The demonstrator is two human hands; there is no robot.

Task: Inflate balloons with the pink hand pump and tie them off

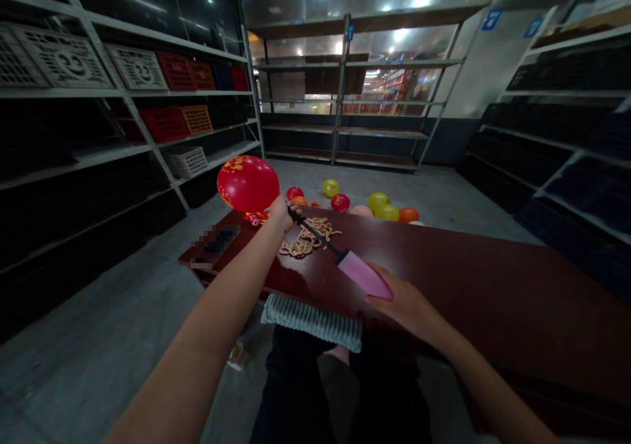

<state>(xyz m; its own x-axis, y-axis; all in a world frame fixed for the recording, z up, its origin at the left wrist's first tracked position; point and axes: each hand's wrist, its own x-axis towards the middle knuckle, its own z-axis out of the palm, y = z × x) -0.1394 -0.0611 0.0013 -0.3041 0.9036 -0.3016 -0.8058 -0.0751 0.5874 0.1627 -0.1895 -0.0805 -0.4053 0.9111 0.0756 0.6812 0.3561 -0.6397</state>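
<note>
My left hand is closed at the neck of a red balloon, which is inflated and printed with yellow figures. At the same fingers is the black nozzle end of a hand balloon pump. My right hand is wrapped round the pink barrel of the balloon pump, with its black rod stretched out between my hands. The balloon's exact fit on the nozzle is hidden by my fingers. Behind the rod, a heap of tan loops, perhaps uninflated balloons, lies on the table.
Flat red-and-yellow pieces and a blurred dark object lie at the table's left end. Yellow balloons, red ones and an orange one rest on the floor beyond. A ribbed grey-blue cushion is near my lap. Shelves surround the room.
</note>
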